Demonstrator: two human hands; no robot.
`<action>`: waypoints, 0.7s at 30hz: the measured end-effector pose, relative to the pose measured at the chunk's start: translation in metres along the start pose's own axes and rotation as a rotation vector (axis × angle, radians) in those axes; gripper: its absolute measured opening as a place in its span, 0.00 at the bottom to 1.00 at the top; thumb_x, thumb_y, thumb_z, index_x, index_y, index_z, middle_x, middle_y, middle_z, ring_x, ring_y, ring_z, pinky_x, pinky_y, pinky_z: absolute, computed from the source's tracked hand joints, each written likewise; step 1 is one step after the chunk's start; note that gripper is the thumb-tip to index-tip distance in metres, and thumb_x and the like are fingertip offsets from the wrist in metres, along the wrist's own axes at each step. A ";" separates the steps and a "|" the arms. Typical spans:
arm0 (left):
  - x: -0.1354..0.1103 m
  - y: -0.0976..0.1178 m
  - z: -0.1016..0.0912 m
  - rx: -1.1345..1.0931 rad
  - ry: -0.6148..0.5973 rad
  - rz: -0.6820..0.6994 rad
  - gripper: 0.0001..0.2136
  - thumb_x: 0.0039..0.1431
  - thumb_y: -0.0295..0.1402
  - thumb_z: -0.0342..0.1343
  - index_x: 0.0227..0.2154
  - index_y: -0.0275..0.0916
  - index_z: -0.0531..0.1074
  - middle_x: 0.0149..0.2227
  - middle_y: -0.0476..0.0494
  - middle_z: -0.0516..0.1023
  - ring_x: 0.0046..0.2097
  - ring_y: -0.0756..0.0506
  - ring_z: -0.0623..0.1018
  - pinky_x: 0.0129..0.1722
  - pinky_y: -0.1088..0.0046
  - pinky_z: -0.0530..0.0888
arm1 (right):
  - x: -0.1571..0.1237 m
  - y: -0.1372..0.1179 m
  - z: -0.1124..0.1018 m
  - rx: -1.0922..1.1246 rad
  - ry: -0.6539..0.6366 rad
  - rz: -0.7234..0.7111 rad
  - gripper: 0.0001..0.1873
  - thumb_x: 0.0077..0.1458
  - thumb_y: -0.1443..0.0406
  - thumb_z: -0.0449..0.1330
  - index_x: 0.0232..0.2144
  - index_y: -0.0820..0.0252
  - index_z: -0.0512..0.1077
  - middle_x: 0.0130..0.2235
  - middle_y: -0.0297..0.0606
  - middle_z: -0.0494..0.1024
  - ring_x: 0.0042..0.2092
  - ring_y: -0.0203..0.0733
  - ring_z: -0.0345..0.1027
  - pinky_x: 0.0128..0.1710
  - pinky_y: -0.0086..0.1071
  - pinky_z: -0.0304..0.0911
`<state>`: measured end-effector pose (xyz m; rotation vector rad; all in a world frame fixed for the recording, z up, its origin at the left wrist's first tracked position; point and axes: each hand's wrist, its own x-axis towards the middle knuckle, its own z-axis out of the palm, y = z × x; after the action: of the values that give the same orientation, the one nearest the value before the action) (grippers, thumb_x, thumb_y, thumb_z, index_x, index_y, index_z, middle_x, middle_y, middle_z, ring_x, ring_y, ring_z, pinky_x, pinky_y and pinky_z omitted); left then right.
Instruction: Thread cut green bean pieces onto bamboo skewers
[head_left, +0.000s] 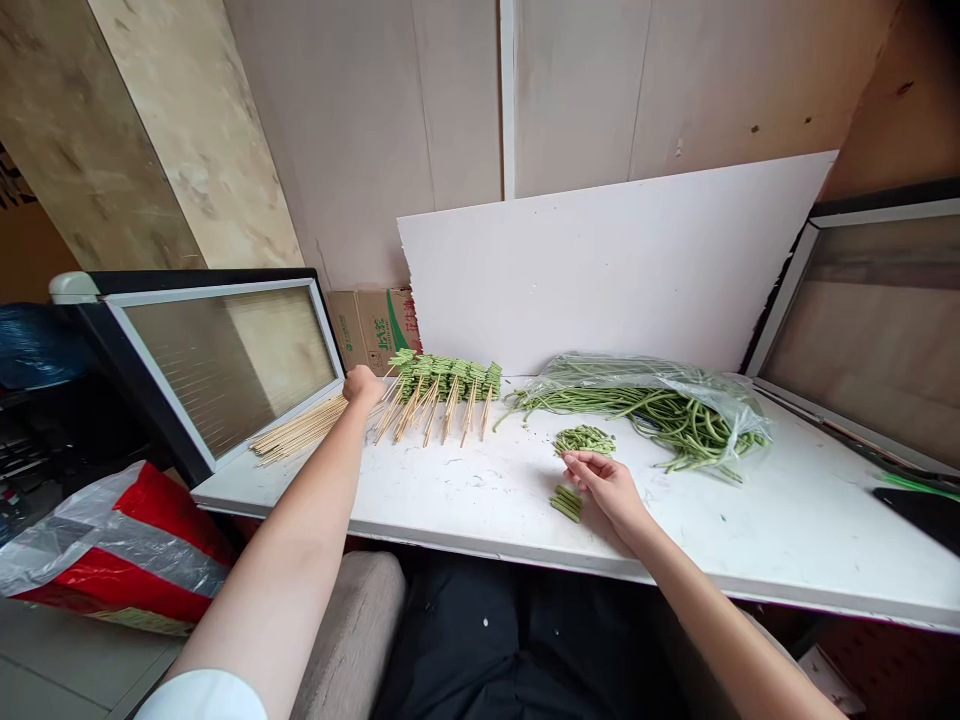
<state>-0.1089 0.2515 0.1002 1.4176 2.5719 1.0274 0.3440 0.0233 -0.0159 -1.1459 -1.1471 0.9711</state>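
My left hand [363, 386] is stretched far to the left, fingers curled down where a loose pile of bare bamboo skewers [298, 431] meets a row of finished bean skewers [442, 388]; what it grips is hidden. Close to the table's middle, my right hand [609, 484] rests with fingers loosely bent, touching a small heap of cut green bean pieces [585, 439]. A smaller bundle of cut pieces [566, 501] lies just left of that hand. Long uncut green beans [660, 412] spill from a clear plastic bag [697, 385] behind it.
The white table [480, 500] has a white board [615, 265] leaning at its back. A glass-lidded cabinet [217, 360] stands at left, another [870, 320] at right. A cardboard box [373, 325] sits behind the skewers. A red and clear plastic bag [112, 555] lies on the floor.
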 end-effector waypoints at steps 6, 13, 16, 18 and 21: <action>0.003 0.010 0.004 0.070 0.016 -0.007 0.17 0.50 0.23 0.67 0.45 0.31 0.79 0.51 0.21 0.81 0.54 0.26 0.82 0.46 0.54 0.80 | 0.000 -0.001 0.000 0.013 -0.001 -0.008 0.32 0.46 0.40 0.74 0.39 0.61 0.83 0.31 0.42 0.81 0.31 0.40 0.70 0.29 0.33 0.68; 0.003 0.014 0.013 0.105 -0.026 0.049 0.20 0.51 0.27 0.67 0.48 0.29 0.78 0.52 0.18 0.81 0.53 0.24 0.82 0.45 0.52 0.80 | 0.001 0.004 0.000 0.035 -0.029 -0.022 0.30 0.49 0.41 0.73 0.39 0.61 0.82 0.31 0.41 0.80 0.31 0.40 0.70 0.28 0.32 0.67; 0.005 0.014 0.018 0.121 -0.041 0.071 0.20 0.51 0.28 0.68 0.48 0.29 0.78 0.52 0.17 0.80 0.54 0.24 0.81 0.46 0.51 0.79 | 0.002 0.007 -0.001 0.036 -0.036 -0.023 0.29 0.50 0.42 0.72 0.39 0.61 0.82 0.32 0.41 0.80 0.32 0.40 0.70 0.29 0.32 0.67; 0.006 0.013 0.020 0.131 -0.049 0.082 0.21 0.51 0.30 0.69 0.49 0.28 0.78 0.52 0.17 0.80 0.55 0.24 0.80 0.47 0.51 0.79 | 0.003 0.009 -0.001 0.036 -0.037 -0.021 0.29 0.50 0.42 0.72 0.39 0.61 0.82 0.32 0.40 0.80 0.32 0.40 0.70 0.29 0.32 0.67; 0.008 0.010 0.020 0.144 -0.072 0.094 0.22 0.52 0.32 0.69 0.49 0.28 0.77 0.53 0.16 0.79 0.54 0.24 0.80 0.47 0.52 0.78 | 0.004 0.010 -0.002 0.033 -0.036 -0.019 0.29 0.50 0.42 0.73 0.39 0.60 0.82 0.32 0.41 0.81 0.33 0.41 0.71 0.30 0.32 0.67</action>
<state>-0.1000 0.2718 0.0922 1.5908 2.5963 0.7987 0.3461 0.0283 -0.0254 -1.0938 -1.1646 0.9958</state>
